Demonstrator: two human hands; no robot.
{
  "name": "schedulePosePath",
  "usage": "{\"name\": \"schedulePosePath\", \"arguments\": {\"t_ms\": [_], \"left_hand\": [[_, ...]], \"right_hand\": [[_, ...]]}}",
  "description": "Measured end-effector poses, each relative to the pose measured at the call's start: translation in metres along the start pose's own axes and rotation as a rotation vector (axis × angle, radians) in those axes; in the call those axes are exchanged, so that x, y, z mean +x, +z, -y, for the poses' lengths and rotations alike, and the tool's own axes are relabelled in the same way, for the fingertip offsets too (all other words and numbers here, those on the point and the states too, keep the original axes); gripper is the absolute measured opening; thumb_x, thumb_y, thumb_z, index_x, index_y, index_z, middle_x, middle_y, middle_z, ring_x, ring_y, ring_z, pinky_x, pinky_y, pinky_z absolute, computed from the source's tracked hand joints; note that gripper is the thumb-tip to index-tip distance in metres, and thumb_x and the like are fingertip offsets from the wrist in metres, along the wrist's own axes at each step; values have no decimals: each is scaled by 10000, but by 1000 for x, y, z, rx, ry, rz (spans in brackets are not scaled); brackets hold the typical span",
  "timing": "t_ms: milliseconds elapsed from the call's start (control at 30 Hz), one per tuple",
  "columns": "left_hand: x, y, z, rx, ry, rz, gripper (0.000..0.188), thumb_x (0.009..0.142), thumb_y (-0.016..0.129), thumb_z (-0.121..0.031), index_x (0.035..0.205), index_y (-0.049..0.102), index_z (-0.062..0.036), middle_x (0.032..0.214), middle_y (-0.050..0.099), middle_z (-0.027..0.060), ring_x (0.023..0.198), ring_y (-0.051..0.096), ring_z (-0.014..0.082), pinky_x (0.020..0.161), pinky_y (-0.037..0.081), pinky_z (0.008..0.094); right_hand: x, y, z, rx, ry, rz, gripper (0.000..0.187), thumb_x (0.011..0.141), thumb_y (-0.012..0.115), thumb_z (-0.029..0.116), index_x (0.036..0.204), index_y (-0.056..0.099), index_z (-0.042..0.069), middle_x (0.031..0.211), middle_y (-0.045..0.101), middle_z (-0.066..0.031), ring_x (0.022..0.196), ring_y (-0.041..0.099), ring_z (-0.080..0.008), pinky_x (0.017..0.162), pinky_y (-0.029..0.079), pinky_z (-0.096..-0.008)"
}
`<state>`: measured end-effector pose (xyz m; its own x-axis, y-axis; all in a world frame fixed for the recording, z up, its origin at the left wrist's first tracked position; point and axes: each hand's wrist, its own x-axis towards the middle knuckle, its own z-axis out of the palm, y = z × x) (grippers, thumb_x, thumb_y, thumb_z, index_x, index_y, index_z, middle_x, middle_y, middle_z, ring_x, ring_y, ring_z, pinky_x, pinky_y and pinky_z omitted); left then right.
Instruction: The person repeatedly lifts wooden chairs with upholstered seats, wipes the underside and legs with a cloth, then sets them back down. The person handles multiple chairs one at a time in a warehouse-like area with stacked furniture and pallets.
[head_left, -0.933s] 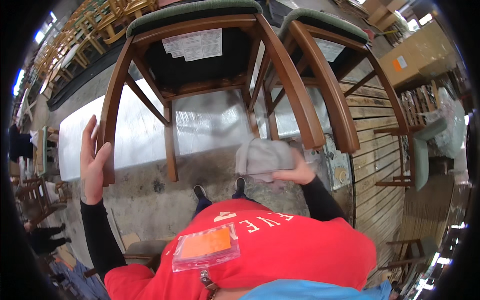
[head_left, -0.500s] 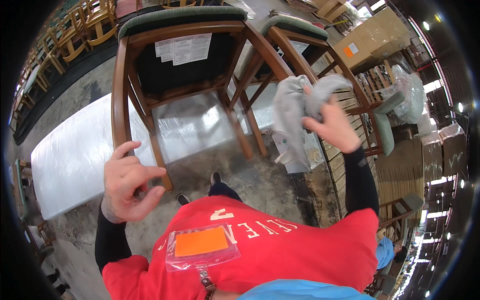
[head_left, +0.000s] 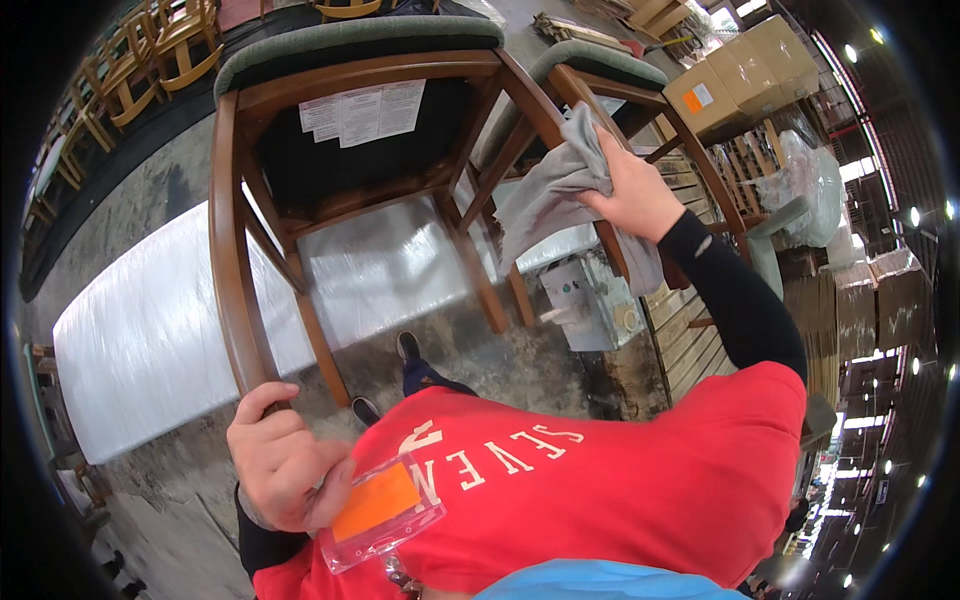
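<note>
We grasp a gray cloth (head_left: pixel 550 190) in our right hand (head_left: pixel 645 195), draped across the nearer chair's right leg (head_left: pixel 533 98); our left hand (head_left: pixel 288 460) wraps the left leg (head_left: pixel 232 260) near its end. Beyond lies that chair's black underside (head_left: pixel 340 168), with 1 more chair (head_left: pixel 702 165) beside it.

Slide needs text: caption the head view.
Left hand on a chair leg, right hand holding a grey cloth.

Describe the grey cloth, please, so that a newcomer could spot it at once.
Start at the big wooden chair with the black underside, upper left. Right of it, the right hand grips the grey cloth. Limp folds set it apart from the stiff brown legs beside it.
</note>
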<state>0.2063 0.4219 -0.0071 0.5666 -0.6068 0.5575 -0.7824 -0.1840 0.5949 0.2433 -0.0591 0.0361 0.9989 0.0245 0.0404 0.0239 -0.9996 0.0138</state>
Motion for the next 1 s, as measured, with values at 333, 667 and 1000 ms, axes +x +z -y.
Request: {"name": "schedulePosePath", "arguments": {"t_ms": [333,667,1000], "left_hand": [[1,-1,1,-33,-21,13,153,567,715,-70,708,671,-114,533,495,-32,474,452,177,852,505,445],[3,2,4,-22,-20,47,129,595,721,-116,709,661,-121,523,469,-36,468,449,171,838,495,429],[-5,10,-3,-61,-57,-74,72,652,685,-89,694,626,-91,513,478,-3,478,475,181,856,481,436]], "right_hand": [[-73,-165,45,250,137,-137,370,749,587,23,1106,683,-4,957,719,-147,887,689,-223,842,529,-343],[36,0,2,5,160,255,741,796,751,425,1230,481,-112,1057,674,-326,1045,666,-448,919,536,-483],[232,31,-20,19,141,138,667,703,756,419,1098,653,-108,1086,688,-330,1021,689,-421,877,546,-442]]}}
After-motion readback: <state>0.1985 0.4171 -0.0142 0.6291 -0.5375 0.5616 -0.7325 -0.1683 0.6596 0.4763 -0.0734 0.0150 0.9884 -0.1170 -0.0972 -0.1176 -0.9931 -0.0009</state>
